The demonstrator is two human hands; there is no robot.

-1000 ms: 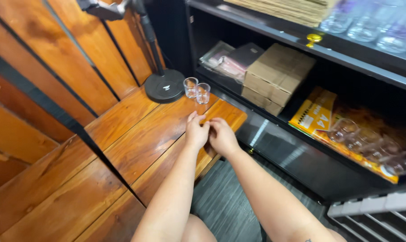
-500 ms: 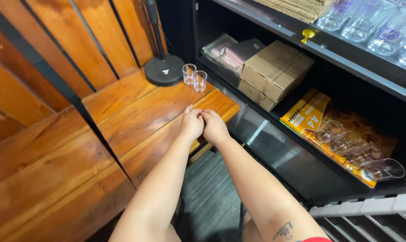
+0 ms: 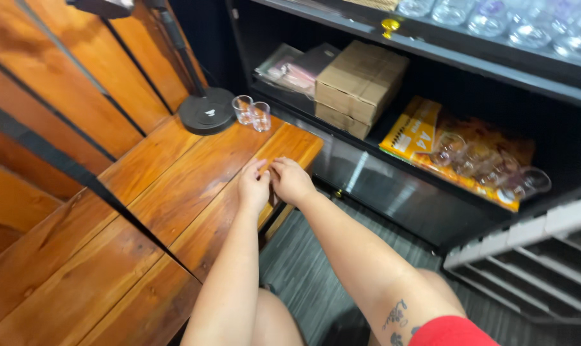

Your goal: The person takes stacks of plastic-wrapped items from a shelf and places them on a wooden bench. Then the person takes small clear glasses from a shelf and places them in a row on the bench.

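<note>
Nearest the camera, two bare forearms extend forward from the person's lap over a dark grey floor (image 3: 316, 269). The left hand (image 3: 254, 187) and the right hand (image 3: 292, 181) rest side by side on the wooden tabletop (image 3: 175, 186), near its right edge, fingertips touching or almost touching one another. Fingers of both hands are curled narrow and pinched together at the meeting point; whether anything small is held between them cannot be told, as the fingers cover that spot.

Further along the same tabletop, well apart from the hands, two small clear glasses (image 3: 252, 111) stand upright, touching each other. Just beside them to the left sits a round black lamp base (image 3: 207, 114) with a dark stem rising from it.

To the right stands a black shelf unit (image 3: 431, 54). On its lower shelf: a brown cardboard box (image 3: 360, 84), flat packets in clear wrapping (image 3: 289, 64) behind it, and a yellow package (image 3: 413, 133) with clear stemmed glasses (image 3: 489, 168) lying on their sides. The upper shelf carries more clear glassware (image 3: 521, 22)
</note>
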